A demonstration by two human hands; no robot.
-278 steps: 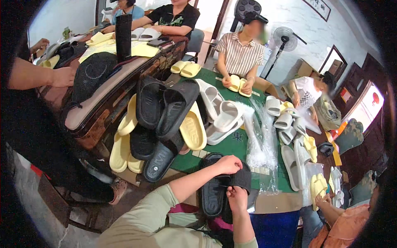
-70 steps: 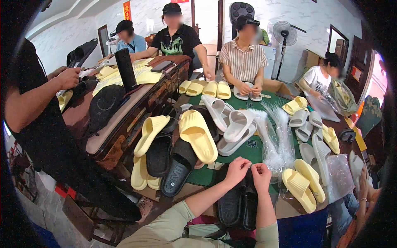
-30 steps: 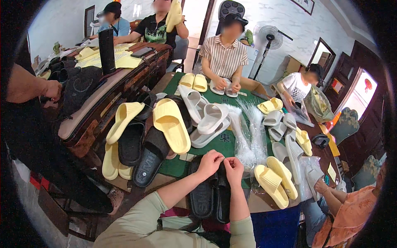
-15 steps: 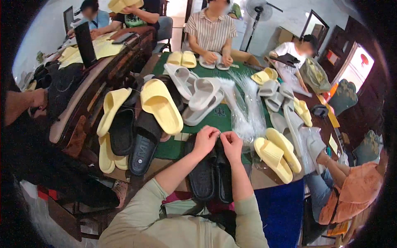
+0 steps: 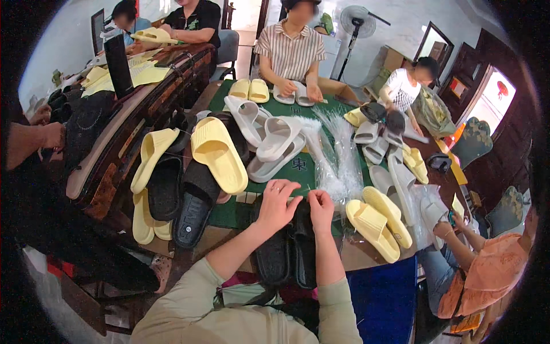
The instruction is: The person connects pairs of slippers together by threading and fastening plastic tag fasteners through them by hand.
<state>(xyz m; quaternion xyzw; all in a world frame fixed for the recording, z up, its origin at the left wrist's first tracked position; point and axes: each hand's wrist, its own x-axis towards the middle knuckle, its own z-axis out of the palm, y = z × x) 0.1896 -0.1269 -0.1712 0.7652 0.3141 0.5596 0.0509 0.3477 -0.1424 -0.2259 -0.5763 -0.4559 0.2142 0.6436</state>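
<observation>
A pair of black slippers (image 5: 286, 252) is laid side by side at the near edge of the desk (image 5: 229, 213), just in front of the person. The left hand (image 5: 277, 202) is set on the toe end of the pair, with its fingers curled down and its fingertips pinched together. The right hand (image 5: 321, 207) is held close beside it, and its fingers are also pinched shut on something small at the top of the slippers. What is pinched cannot be made out; it may be a thin plastic tie, since a bunch of clear plastic strips (image 5: 335, 157) is spread on the green mat (image 5: 298, 169) just behind the hands. The two black slippers are already matched and lined up, but the joining at the toes does not look finished. A lot of work is left to be seen: yellow slippers (image 5: 216, 153) and more black slippers (image 5: 192, 203) are piled loose on the left, white slippers (image 5: 275, 143) are heaped in the middle, and another yellow pair (image 5: 379, 221) is lying to the right. Other people are seated around the desk, and slippers are being handled by them too. A dark wooden bench (image 5: 123, 135) with yellow papers on it is seen at the far left.
</observation>
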